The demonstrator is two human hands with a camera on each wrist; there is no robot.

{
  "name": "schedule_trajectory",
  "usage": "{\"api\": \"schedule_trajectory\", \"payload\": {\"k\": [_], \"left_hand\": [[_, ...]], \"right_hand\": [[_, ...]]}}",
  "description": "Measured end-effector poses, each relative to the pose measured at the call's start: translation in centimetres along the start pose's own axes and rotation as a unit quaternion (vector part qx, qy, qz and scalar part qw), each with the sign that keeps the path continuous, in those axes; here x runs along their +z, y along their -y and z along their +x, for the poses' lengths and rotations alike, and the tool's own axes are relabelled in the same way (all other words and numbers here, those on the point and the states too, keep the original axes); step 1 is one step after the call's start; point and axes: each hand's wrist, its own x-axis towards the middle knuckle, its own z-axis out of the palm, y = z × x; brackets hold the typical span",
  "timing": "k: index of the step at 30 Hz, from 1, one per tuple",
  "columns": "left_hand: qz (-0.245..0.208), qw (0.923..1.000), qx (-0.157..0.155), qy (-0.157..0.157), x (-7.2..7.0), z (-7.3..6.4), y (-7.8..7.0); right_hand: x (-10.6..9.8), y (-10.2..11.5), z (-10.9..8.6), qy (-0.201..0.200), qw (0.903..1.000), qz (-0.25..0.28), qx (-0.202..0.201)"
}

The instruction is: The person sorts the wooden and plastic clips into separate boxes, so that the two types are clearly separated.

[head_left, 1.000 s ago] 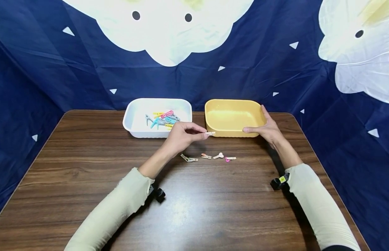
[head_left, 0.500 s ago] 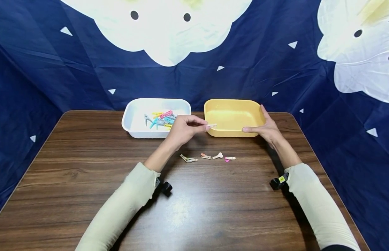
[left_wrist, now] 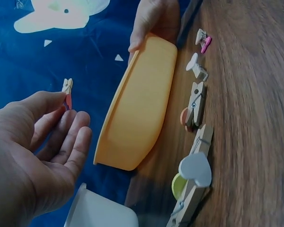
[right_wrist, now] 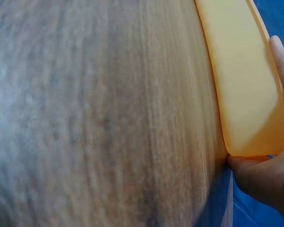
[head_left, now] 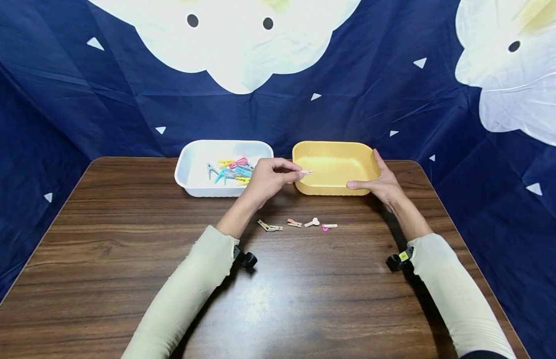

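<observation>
My left hand (head_left: 270, 180) pinches a small wooden clothespin (left_wrist: 67, 87) between thumb and fingertips, at the left end of the yellow bin (head_left: 325, 190). A reddish part of the clothespin shows near the fingertips in the left wrist view. My right hand (head_left: 382, 184) holds the bin's right front corner, thumb at the front and fingers along the right side. On the table lie several small wooden clothespins: one with a pink piece (head_left: 329, 227), one with a white round piece (head_left: 315, 221), one with an orange piece (left_wrist: 195, 106), and a pair with heart-like pieces (left_wrist: 195, 169).
Left of the yellow bin stands a white bin (head_left: 210, 191) with several colored plastic clothespins (head_left: 235, 169) inside. Both bins stand at the back edge of the brown wooden table (head_left: 296, 299). Behind it hangs a dark blue curtain (head_left: 278, 119).
My left hand has moved forward and slightly right with the clothespin, from before the yellow bin's front left corner to over its left end. The right hand stays on the bin.
</observation>
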Motion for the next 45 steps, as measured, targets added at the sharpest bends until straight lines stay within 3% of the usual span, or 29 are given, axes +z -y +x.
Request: {"api": "schedule_trajectory", "payload": {"k": [7,19,29,45], "left_hand": [[-0.022,0.9998,0.000,-0.004,0.7,0.7,0.0],[-0.013,0.9995,0.005,-0.027,2.0,2.4,-0.1],[-0.005,0.9996,0.016,-0.023,4.2,3.9,-0.8],[0.016,0.9997,-0.016,0.003,6.6,5.5,-0.9]], "right_hand": [[0.0,-0.1,0.2,0.000,1.0000,-0.002,-0.002],[0.2,-0.1,0.2,0.000,1.0000,-0.006,0.004],[0.2,0.0,0.0,-0.002,0.9999,-0.009,0.007],[-0.1,0.1,0.0,0.001,0.9999,-0.013,0.008]]}}
